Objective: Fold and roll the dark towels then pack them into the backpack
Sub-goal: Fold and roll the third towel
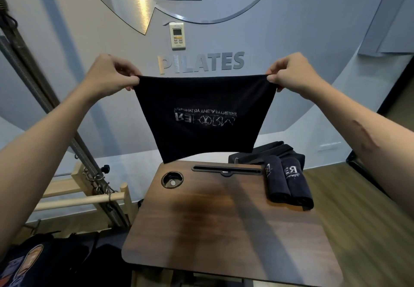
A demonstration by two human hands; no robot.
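A dark towel (205, 116) with white lettering, seen upside down, hangs stretched in the air above the far edge of the wooden table (224, 230). My left hand (112, 74) pinches its top left corner and my right hand (289, 71) pinches its top right corner. Two rolled dark towels (289, 183) lie side by side at the table's far right. Behind them sits a pile of dark fabric (264, 152). A dark backpack (44, 262) lies on the floor at the lower left, partly cut off.
The table has a round cup hole (172, 179) and a long slot (226, 169) near its far edge. Wooden and metal pilates equipment with springs (89, 188) stands to the left. A wall with a sign and a remote holder (177, 35) rises behind.
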